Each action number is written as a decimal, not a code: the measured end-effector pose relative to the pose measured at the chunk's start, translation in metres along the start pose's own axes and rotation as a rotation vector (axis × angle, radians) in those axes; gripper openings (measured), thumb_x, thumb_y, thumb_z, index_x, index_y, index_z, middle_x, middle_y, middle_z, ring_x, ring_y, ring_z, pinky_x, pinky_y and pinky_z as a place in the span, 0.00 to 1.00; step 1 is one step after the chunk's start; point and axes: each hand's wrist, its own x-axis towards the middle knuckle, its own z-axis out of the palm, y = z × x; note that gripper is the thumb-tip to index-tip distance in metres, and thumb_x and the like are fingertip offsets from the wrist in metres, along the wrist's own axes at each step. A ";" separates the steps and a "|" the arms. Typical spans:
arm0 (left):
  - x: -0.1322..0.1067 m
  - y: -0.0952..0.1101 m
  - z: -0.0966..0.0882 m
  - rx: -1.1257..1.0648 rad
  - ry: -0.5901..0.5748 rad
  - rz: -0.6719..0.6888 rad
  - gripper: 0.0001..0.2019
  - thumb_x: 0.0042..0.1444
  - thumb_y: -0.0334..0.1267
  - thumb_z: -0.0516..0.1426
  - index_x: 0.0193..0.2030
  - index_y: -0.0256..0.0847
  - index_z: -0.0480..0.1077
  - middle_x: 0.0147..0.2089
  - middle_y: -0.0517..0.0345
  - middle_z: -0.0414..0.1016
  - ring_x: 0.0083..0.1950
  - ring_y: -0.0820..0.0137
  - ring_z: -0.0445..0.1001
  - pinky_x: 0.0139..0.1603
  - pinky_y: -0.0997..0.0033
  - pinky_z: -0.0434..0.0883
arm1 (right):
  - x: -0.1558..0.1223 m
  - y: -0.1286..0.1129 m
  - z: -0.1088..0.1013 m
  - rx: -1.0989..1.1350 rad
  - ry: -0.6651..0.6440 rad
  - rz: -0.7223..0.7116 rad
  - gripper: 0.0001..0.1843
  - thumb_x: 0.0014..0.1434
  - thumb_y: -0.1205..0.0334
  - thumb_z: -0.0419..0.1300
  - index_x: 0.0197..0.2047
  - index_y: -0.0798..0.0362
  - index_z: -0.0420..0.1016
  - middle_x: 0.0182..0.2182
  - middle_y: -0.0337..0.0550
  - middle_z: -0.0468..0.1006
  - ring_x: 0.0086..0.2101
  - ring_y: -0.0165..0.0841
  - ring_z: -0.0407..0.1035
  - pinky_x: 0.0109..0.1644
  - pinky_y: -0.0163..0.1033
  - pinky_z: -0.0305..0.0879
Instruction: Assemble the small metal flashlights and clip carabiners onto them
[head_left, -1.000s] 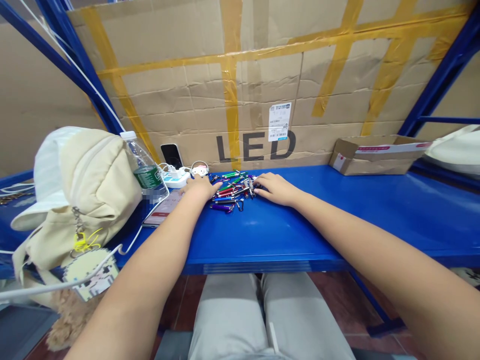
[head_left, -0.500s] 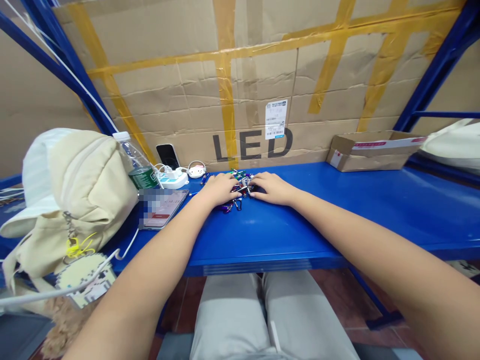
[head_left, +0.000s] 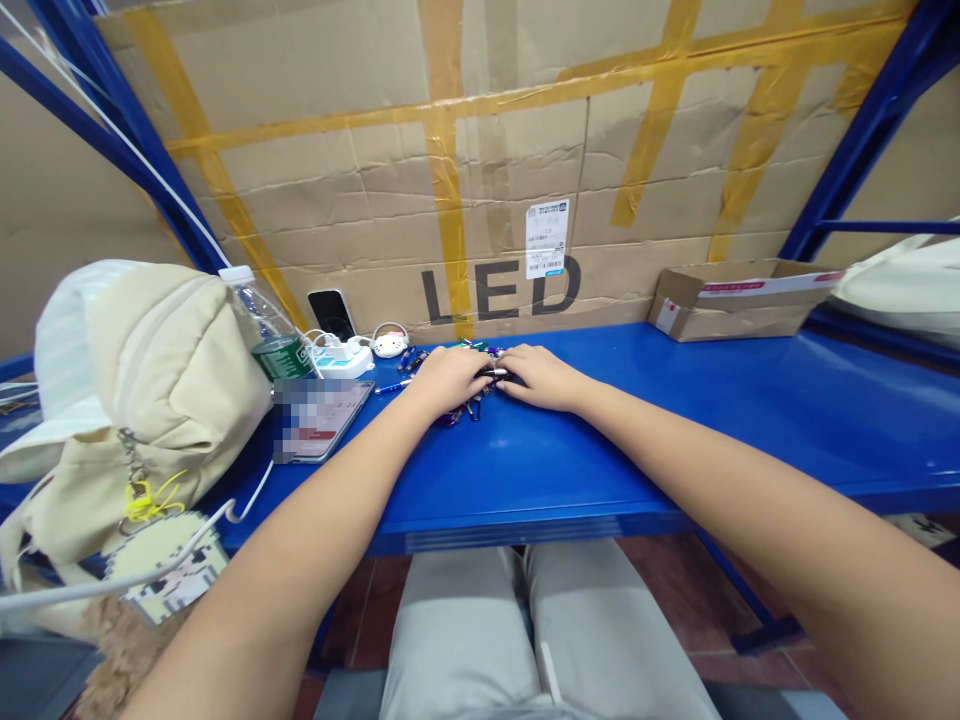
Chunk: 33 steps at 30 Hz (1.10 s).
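Note:
A slim black stick with a silver part (head_left: 493,373), perhaps a small keychain torch, is between my two hands. My left hand (head_left: 450,378) pinches it from the left with thumb and fingers. From the right, the fingertips of my right hand (head_left: 541,377) close on its other end. Under and around my hands lies a pile of small shiny coloured sticks with clips (head_left: 472,346), partly hidden by my fingers. A dark carabiner clip (head_left: 474,409) pokes out at the front of the pile. One blue stick (head_left: 393,387) lies left of my left hand.
On the blue table (head_left: 600,450), a phone (head_left: 330,425), a bottle (head_left: 274,335), a white power strip (head_left: 341,355) and a beige bag (head_left: 172,360) stand at left. An open cardboard box (head_left: 739,305) sits at back right. A large cardboard sheet (head_left: 360,200) walls the back.
The black stick now shows between my fingertips, where silvery pieces of the pile showed before. My hands have shifted only slightly, and the view has moved a little.

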 end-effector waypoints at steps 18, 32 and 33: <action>-0.006 -0.034 -0.005 -0.276 -0.181 -0.015 0.16 0.59 0.47 0.53 0.47 0.42 0.74 0.49 0.55 0.77 0.49 0.63 0.74 0.51 0.67 0.68 | 0.000 0.006 -0.004 -0.097 -0.040 0.043 0.15 0.63 0.65 0.45 0.41 0.54 0.73 0.36 0.49 0.76 0.36 0.38 0.68 0.39 0.40 0.56; -0.066 -0.017 -0.005 -0.148 -0.457 -0.568 0.60 0.39 0.77 0.49 0.73 0.45 0.34 0.74 0.49 0.28 0.72 0.41 0.32 0.65 0.32 0.43 | -0.002 -0.026 0.000 0.166 -0.099 0.256 0.44 0.55 0.28 0.46 0.69 0.40 0.50 0.70 0.49 0.45 0.67 0.55 0.36 0.62 0.70 0.37; -0.063 -0.018 -0.002 -0.167 -0.466 -0.552 0.60 0.40 0.77 0.48 0.73 0.45 0.33 0.74 0.50 0.28 0.72 0.42 0.32 0.65 0.32 0.43 | -0.001 -0.028 0.002 0.166 -0.131 0.258 0.46 0.53 0.26 0.45 0.70 0.39 0.49 0.70 0.49 0.44 0.67 0.56 0.34 0.62 0.71 0.35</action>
